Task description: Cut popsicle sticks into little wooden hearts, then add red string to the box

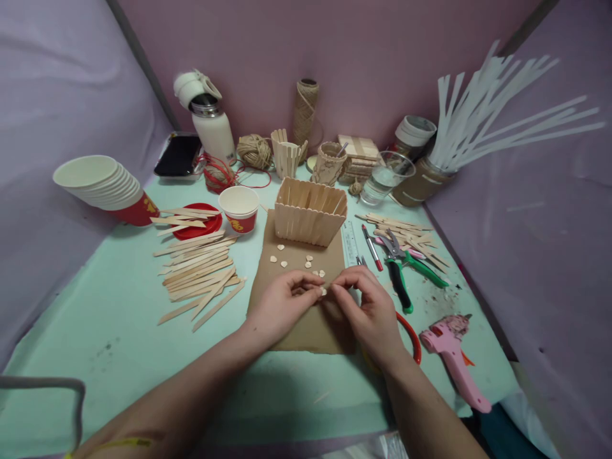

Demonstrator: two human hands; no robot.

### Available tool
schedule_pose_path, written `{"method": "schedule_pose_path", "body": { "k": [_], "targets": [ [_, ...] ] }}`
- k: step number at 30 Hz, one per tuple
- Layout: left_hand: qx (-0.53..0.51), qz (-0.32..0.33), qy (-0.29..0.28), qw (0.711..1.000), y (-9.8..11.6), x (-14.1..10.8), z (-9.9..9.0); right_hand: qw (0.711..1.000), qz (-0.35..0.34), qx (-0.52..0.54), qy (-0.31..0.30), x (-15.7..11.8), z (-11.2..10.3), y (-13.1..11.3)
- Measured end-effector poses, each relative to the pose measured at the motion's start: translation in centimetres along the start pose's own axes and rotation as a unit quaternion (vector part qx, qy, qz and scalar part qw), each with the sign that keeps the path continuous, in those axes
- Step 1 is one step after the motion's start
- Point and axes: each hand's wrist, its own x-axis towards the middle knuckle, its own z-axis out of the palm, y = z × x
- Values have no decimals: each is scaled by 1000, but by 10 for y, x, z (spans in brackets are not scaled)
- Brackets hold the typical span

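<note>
Above a brown cardboard sheet (291, 335), my left hand (289, 299) pinches a small pale wooden piece (324, 291), rounded and heart-like, between thumb and fingertips. Close to its right side, my right hand (367, 306) has thumb and index finger pressed together; whatever they hold is too small to tell. Several similar little pieces (284, 264) lie scattered on the cardboard beyond my fingers. Behind them stands a rectangular basket made of craft sticks (308, 223). Red-handled scissors (410, 338) lie partly hidden under my right hand.
Craft sticks (201, 271) are spread on the left, near a paper cup (239, 210) and stacked cups (119, 191). To the right lie green-handled cutters (401, 268), a red marker (371, 247) and a pink glue gun (454, 360). A water glass (382, 182) stands behind.
</note>
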Motion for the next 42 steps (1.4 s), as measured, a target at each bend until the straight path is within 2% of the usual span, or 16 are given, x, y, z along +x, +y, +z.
{"method": "schedule_pose_path", "body": {
  "k": [3, 6, 14, 27, 32, 38, 42],
  "targets": [
    [0, 45, 22, 999, -1, -2, 1, 988, 100, 116, -9, 0, 3, -2],
    [18, 69, 17, 997, -1, -4, 2, 968, 163, 191, -20, 0, 7, -3],
    [68, 128, 43, 988, -1, -11, 4, 933, 221, 284, -2, -4, 12, 2],
    [101, 156, 50, 981, -7, -12, 3, 934, 207, 292, -4, -7, 15, 7],
    [112, 162, 54, 979, -8, -12, 3, 950, 179, 257, 3, -6, 14, 5],
    [131, 170, 64, 975, -8, -13, 3, 977, 104, 183, 17, -3, 13, -2],
    [127, 178, 81, 972, -8, -13, 4, 986, 79, 147, 20, -3, 12, -5]
  ]
}}
